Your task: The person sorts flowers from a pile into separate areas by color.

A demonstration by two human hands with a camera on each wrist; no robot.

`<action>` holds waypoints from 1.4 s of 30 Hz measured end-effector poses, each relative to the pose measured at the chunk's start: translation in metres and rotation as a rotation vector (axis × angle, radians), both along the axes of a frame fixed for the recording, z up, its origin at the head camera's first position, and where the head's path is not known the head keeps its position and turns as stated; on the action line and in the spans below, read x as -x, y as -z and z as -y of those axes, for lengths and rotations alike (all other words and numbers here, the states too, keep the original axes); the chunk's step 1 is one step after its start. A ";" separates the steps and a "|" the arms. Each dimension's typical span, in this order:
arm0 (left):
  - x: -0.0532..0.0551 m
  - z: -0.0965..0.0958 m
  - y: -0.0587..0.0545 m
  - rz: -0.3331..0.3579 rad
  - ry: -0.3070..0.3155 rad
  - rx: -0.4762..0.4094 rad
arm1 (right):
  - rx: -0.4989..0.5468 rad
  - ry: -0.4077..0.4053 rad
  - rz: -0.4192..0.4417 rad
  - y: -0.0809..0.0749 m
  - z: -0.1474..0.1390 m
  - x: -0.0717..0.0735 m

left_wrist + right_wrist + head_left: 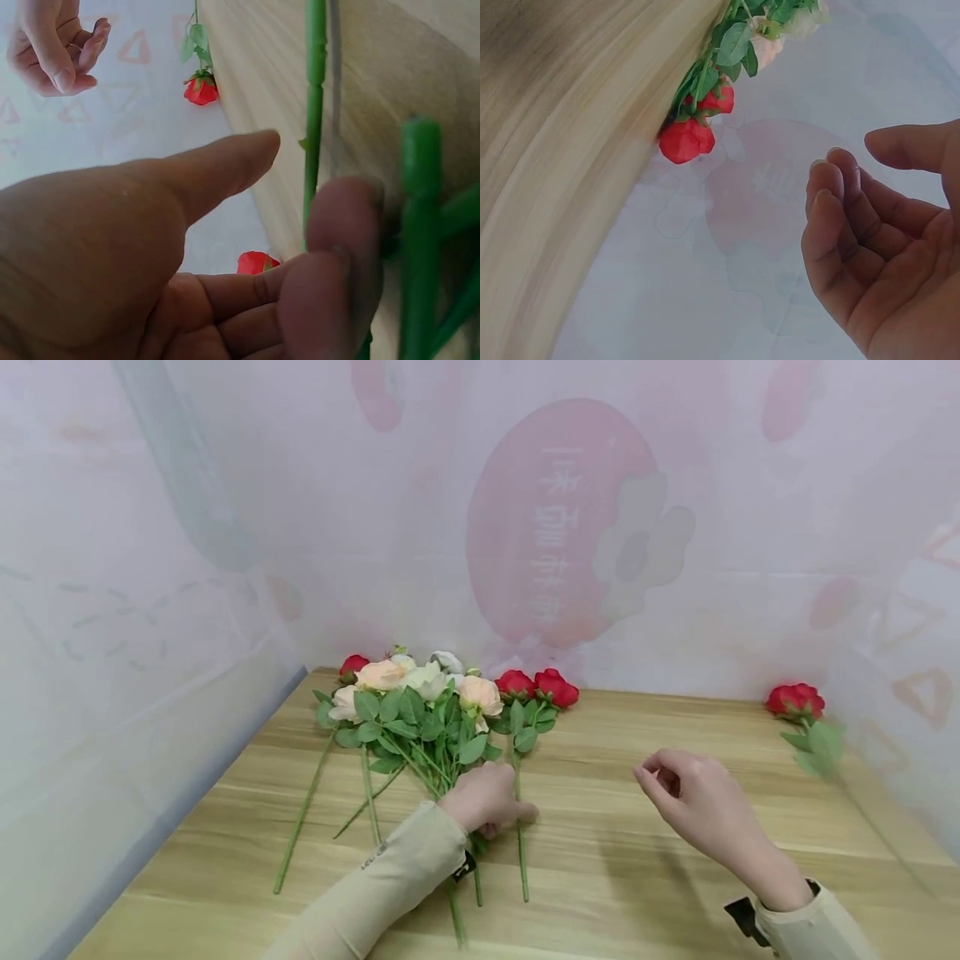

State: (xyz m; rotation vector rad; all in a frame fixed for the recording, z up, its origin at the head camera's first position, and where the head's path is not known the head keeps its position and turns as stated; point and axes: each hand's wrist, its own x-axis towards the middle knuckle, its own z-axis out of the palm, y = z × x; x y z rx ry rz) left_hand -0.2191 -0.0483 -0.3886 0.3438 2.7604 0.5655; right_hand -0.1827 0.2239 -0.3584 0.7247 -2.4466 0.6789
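Note:
Artificial roses with green stems lie in a spread bunch, with cream and peach blooms (426, 681) at the back and two red roses (557, 688) to their right. My left hand (487, 797) is low over the gathered stems, beside a red rose's stem (522, 860). In the left wrist view its thumb sticks out and its fingers curve loosely close to a green stem (313, 112), nothing pinched between them. My right hand (705, 806) hovers above the table to the right, its fingers (829, 195) loosely curled around nothing.
A lone red rose (797, 701) lies at the right side of the wooden table (600, 760). Another red rose (352, 667) is at the bunch's left end. A printed pale sheet (735, 610) rises behind the table and on both sides.

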 end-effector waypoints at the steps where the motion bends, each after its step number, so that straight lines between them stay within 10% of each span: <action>1: 0.000 0.000 0.001 -0.002 -0.004 0.003 | -0.001 0.000 0.002 0.000 0.000 0.000; 16: 0.005 0.003 -0.006 0.050 -0.001 -0.091 | -0.017 0.007 0.009 0.001 0.000 0.001; 27: 0.005 0.002 -0.014 -0.037 0.026 -0.065 | -0.019 0.017 0.027 0.001 0.000 -0.001; 42: -0.012 -0.013 -0.032 -0.115 0.083 -0.370 | 0.001 -0.009 0.032 0.003 0.002 0.000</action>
